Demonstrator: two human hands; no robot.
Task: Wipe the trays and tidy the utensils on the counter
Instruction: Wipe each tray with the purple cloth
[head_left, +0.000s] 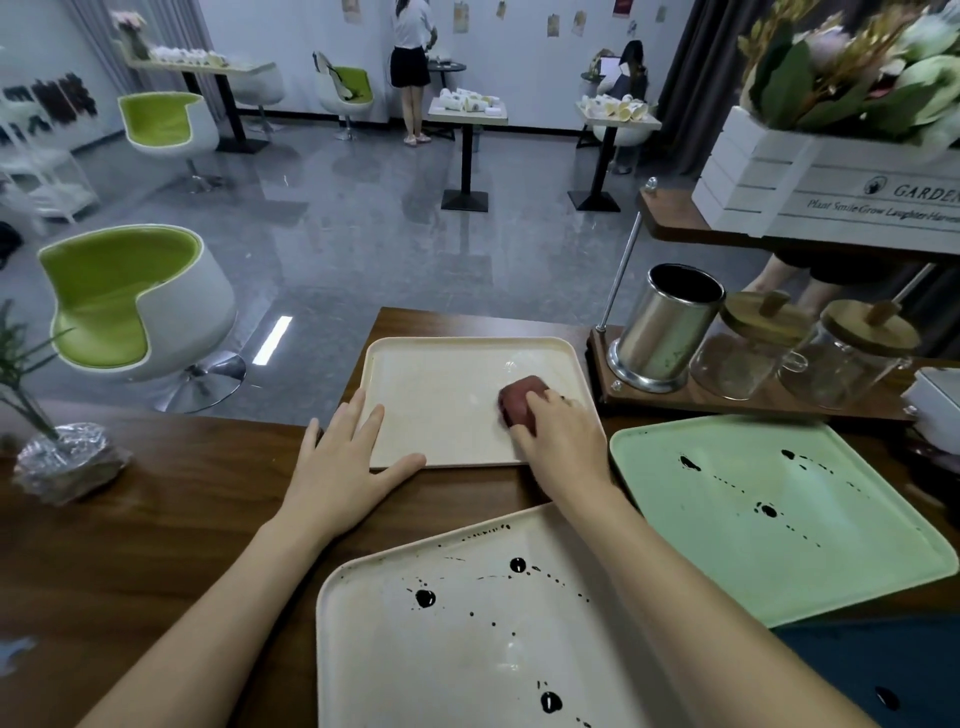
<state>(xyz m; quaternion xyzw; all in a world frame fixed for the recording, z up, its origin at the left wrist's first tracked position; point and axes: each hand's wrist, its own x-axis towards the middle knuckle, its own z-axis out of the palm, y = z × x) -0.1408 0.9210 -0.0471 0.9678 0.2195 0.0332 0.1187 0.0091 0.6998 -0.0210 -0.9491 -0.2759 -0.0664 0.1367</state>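
Wiping cream tray (441, 410): right hand (563, 439), grip holding red cloth (519, 402), near tray's right edge; left hand (343, 467), grip wide, pins near-left corner. Advised: overlapping strokes, steady pressure.

Both our forearms are bare and reach forward from the lower edge of the view, drawing closer together toward the wrists. Our left hand (343, 462) lies flat, palm down, its fingers straight and spread and its thumb splayed to the right, resting on the near-left corner of a tray (441, 410). Our right hand (561, 441) is palm down with knuckles raised, its fingers curled over a dark red cloth (519, 397). The two hands are near each other but apart.
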